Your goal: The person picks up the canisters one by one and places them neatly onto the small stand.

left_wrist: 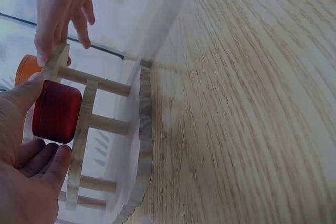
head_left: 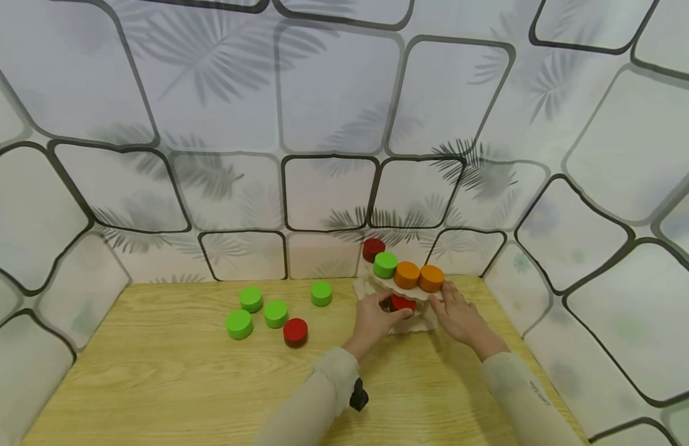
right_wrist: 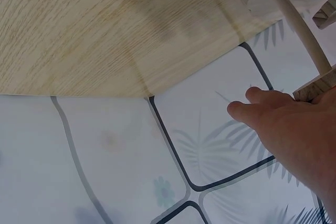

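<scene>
Now the left hand (head_left: 372,322) pinches a red cylinder (left_wrist: 58,111) at the middle shelf (left_wrist: 79,163) of a wooden tiered stand (head_left: 424,323), far right; the right hand (head_left: 461,317), fingers extended, touches the top shelf (head_left: 420,296).

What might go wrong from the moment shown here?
The left hand pinches a red block in the gap under the upper shelf, so it might knock the shelf. The right hand touches that shelf's end; a nudge there could send the nearby orange blocks over the edge.

Five green discs (head_left: 276,314), three red (head_left: 296,332), two orange (head_left: 407,275)
</scene>
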`<control>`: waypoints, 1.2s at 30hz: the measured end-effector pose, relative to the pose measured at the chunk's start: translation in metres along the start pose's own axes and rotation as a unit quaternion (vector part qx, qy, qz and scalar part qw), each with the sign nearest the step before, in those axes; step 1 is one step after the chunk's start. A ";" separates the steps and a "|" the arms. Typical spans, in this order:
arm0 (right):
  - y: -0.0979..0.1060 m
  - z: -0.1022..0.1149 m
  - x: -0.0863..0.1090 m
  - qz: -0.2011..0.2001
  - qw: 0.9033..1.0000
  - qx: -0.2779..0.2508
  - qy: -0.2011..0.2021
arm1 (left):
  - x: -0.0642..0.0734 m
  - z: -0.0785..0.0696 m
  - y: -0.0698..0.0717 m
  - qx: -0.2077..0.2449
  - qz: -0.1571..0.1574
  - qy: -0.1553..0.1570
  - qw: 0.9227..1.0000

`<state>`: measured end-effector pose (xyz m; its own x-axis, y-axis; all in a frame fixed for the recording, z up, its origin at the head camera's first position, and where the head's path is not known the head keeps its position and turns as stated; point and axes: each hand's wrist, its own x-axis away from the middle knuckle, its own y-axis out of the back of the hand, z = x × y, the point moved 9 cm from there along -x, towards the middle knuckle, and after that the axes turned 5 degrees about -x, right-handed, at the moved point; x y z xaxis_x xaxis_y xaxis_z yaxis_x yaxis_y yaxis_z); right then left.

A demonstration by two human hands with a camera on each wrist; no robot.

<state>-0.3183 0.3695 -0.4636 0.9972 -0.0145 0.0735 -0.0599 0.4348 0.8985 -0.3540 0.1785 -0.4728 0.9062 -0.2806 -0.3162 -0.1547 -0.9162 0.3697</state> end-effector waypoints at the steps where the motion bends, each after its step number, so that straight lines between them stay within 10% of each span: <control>1: 0.000 0.000 0.000 0.000 1.000 0.000 -0.001 | 0.001 0.001 0.001 -0.006 0.001 0.000 1.000; 21: -0.003 0.000 -0.002 0.008 1.000 -0.008 -0.003 | -0.004 0.003 0.005 -0.092 -0.011 -0.055 0.994; 36: 0.001 0.001 0.000 -0.003 1.000 0.016 -0.002 | -0.002 0.003 0.006 -0.071 0.004 -0.033 0.997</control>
<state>-0.3184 0.3693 -0.4623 0.9974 -0.0219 0.0693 -0.0545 0.4052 0.9126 -0.3586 0.1725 -0.4727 0.8768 -0.3095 -0.3679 -0.0994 -0.8653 0.4912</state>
